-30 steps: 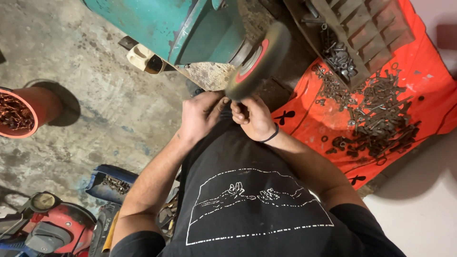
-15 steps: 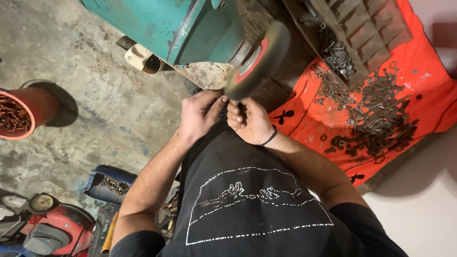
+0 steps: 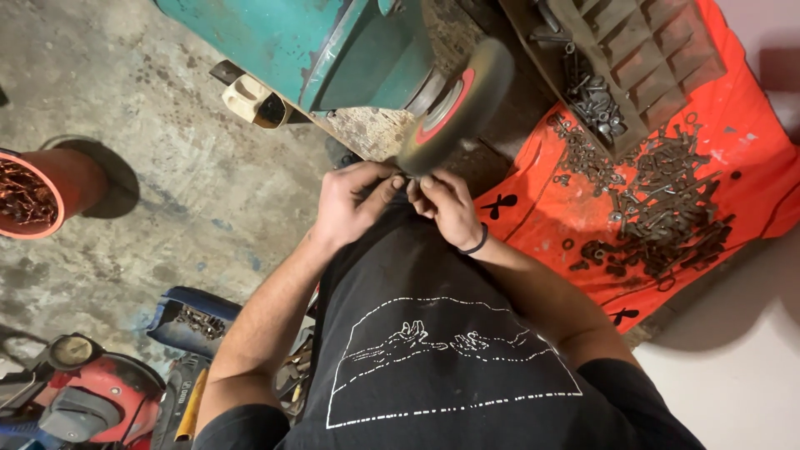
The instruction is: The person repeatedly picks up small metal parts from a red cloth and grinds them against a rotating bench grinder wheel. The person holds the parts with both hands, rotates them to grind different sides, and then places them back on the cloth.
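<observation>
- Still, a small metal piece [image 3: 408,181] is pinched by left hand [image 3: 350,204] and right hand [image 3: 450,208], both closed.
- Barely shifted, it is kept against the wire wheel [image 3: 454,104]; brushing evidently continues.

To my right, an orange-red cloth sheet [image 3: 742,167] spread on the floor, printed with black marks. On it, a heap of dark rusty bolts, nuts and washers [image 3: 658,217]. Far right, a dark partitioned metal tray [image 3: 642,58], its near compartment holding grey bolts [image 3: 596,108]. Far left, a round red plastic bucket [image 3: 58,179] filled with rusty metal scraps. Near left, a blue plastic container [image 3: 187,321] holding small dark hardware, beside a red machine with a round gauge [image 3: 83,392]. Beneath everything, stained grey concrete floor [image 3: 167,167]. On me, a black shirt with a white line drawing [image 3: 433,367].
</observation>
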